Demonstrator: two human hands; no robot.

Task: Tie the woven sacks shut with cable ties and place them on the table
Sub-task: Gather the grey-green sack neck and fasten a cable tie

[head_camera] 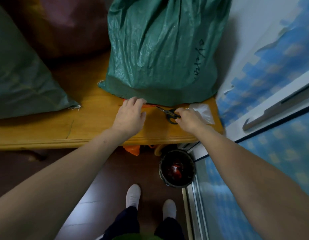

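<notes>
Far left of the table (46,134): a green woven sack (20,80) lies on its side, one corner reaching toward the front edge; its mouth is out of view. Behind it, a dark reddish sack (67,23), dim, closure not visible.

Centre to right: a second green sack (160,49) stands near the right end of the table, black writing on its right flank. Its top is out of frame, so I cannot tell whether it is tied.

Left hand (131,115): flat, fingers spread, unclenched, fingertips on a bundle of red-orange cable ties (149,106) lying at the sack's base. Not yet pinching one.

Right hand (188,118): fingers curled on the black handles of the scissors (169,114), which rest on the tabletop, blades pointing toward the ties. A clear plastic bag (202,113) lies just beyond, by the right edge.

Judgement: tool pickup stage. Next move: separate a single tie from the bundle and lift the scissors clear.
</notes>
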